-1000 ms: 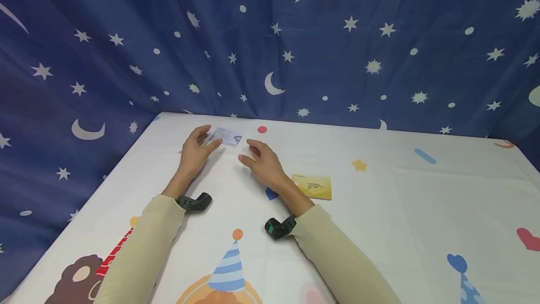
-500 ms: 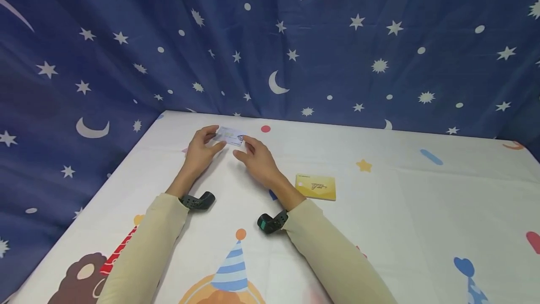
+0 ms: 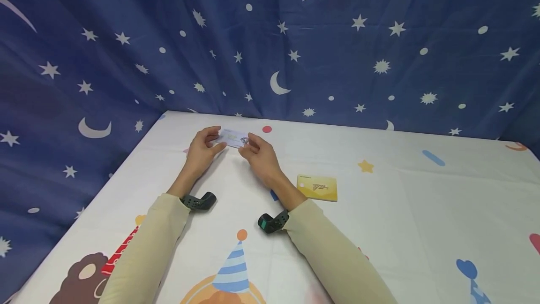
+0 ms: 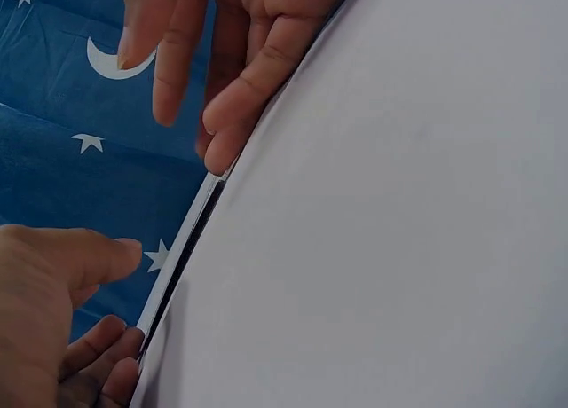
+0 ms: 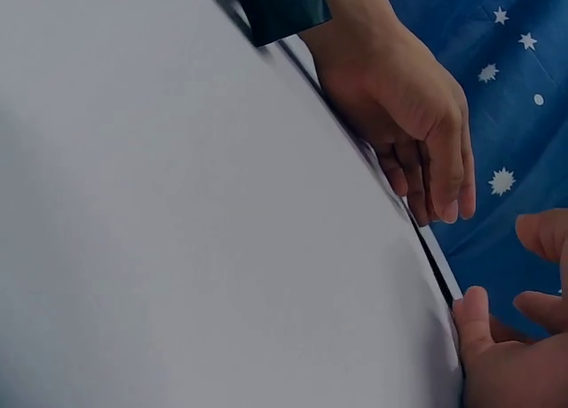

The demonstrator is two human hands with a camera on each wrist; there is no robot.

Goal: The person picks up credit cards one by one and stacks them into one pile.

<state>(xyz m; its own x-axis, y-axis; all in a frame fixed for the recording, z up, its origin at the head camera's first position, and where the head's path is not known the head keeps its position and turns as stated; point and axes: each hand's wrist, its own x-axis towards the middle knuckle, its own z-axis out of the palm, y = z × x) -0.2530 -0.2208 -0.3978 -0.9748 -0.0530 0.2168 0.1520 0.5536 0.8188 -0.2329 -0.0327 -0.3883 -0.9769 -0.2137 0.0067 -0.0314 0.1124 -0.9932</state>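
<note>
A pale blue-white card (image 3: 233, 138) with a dark round mark lies near the table's back left. My left hand (image 3: 200, 153) holds its left end, fingers at the far corner and thumb at the near edge. At the right end my right hand (image 3: 263, 159) pinches the card between thumb and fingers, covering that corner. The left wrist view shows the left hand (image 4: 53, 310) low at the left, the right hand's fingers (image 4: 235, 115) above it. In the right wrist view the right hand (image 5: 524, 346) sits opposite the left hand (image 5: 404, 98).
A yellow card (image 3: 317, 187) lies on the white printed tablecloth (image 3: 392, 219), to the right of the right forearm. Behind the table hangs a dark blue curtain (image 3: 337, 36) with stars and moons. Black bands (image 3: 200, 201) circle both wrists.
My right hand has moved in to the card's right end and its thumb and fingers have closed on it. The left hand has shifted slightly right along the card. The yellow card stays put.
</note>
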